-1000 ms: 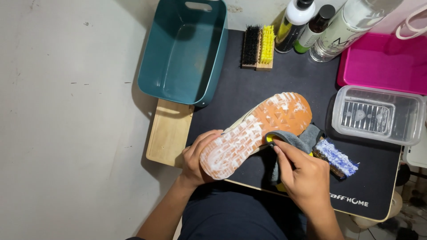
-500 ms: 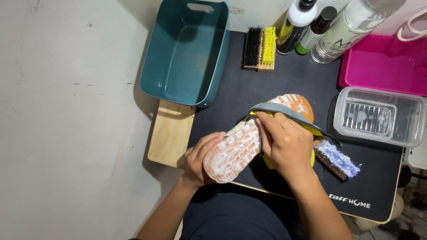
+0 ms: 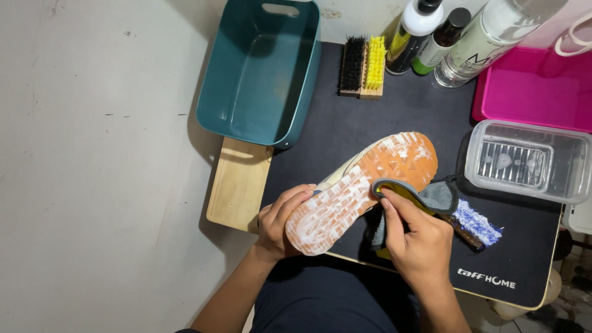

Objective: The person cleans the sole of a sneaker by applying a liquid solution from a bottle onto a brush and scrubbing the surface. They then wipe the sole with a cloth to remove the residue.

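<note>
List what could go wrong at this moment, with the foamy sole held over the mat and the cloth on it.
1. The left hand grips the shoe only at its heel end; the foam-covered sole looks slippery, so it might twist or slip.
2. Foam pushed by the cloth in the right hand may drip onto the black mat or the person's lap.
3. The blue-bristled brush lies beside the right hand and could get knocked.
</note>
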